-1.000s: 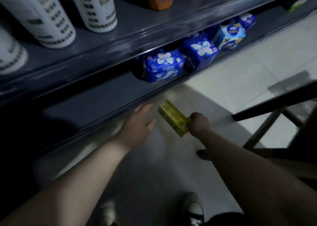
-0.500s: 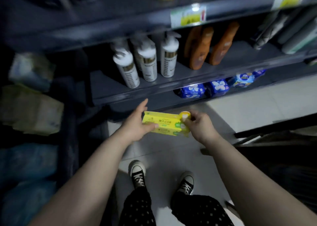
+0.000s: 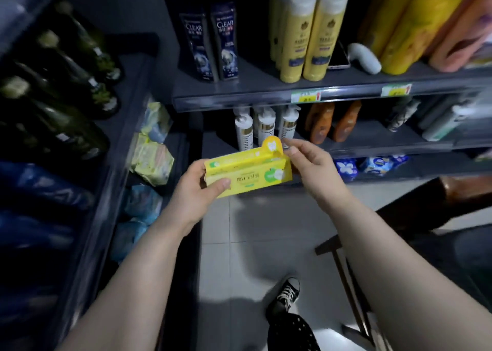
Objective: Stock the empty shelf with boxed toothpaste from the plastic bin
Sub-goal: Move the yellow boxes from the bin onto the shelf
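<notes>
Toothpaste box [image 3: 247, 173], yellow with a rounded hang tab, a green apple print and upside-down lettering, sits level in front of the shelves [image 3: 239, 99]. Left hand [image 3: 198, 190] grips its left end. Right hand [image 3: 308, 161] meets the tab end, fingers curled; I cannot tell whether it pinches.

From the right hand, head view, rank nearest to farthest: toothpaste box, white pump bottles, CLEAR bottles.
1. toothpaste box, pinched by the right hand.
2. white pump bottles, middle shelf, just behind.
3. CLEAR bottles, upper shelf, up left.

Glossy, seemingly cardboard toothpaste box [image 3: 247, 171]
</notes>
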{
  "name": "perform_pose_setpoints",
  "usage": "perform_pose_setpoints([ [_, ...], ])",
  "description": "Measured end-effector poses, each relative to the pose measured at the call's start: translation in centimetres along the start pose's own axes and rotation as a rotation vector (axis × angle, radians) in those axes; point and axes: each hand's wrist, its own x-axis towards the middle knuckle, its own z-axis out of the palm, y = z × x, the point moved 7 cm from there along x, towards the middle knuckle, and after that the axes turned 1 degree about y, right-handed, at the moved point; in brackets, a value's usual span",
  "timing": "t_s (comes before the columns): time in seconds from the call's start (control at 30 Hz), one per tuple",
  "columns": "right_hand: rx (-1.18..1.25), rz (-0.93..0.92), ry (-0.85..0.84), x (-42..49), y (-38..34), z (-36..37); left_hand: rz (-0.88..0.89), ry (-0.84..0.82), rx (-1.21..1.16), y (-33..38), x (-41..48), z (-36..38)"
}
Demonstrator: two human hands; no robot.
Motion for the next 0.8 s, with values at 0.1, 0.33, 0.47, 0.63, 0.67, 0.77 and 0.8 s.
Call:
perform_pose_setpoints([
  [0.1, -0.051, -0.036, -0.005, -4.0, -3.2, -0.8, 0.043, 0.038, -0.070, 3.3, -3.8, -0.3],
  [0.33, -0.181, -0.191, 0.077, -11.8, -9.8, -5.7, 0.130, 0.036, -0.106, 10.9, -10.9, 1.6],
  [0.47, -0.224, -0.281, 0.125, -15.8, -13.0, -9.0, 0.217, 0.061, -0.103, 14.8, -14.7, 4.1],
  [0.63, -0.346, -0.343, 0.136, -20.9, -14.9, -14.4, 0.278, 0.066, -0.103, 17.3, -19.7, 9.9],
  [0.67, -0.377, -0.358, 0.140, -21.9, -15.1, -15.9, 0.289, 0.077, -0.097, 17.5, -20.6, 11.4],
  [0.77, -0.507, -0.412, 0.169, -24.8, -15.4, -21.4, 0.307, 0.155, -0.087, 17.9, -23.5, 16.2],
  [0.8, -0.559, -0.436, 0.186, -25.8, -15.6, -23.4, 0.313, 0.183, -0.096, 18.1, -24.5, 17.9],
])
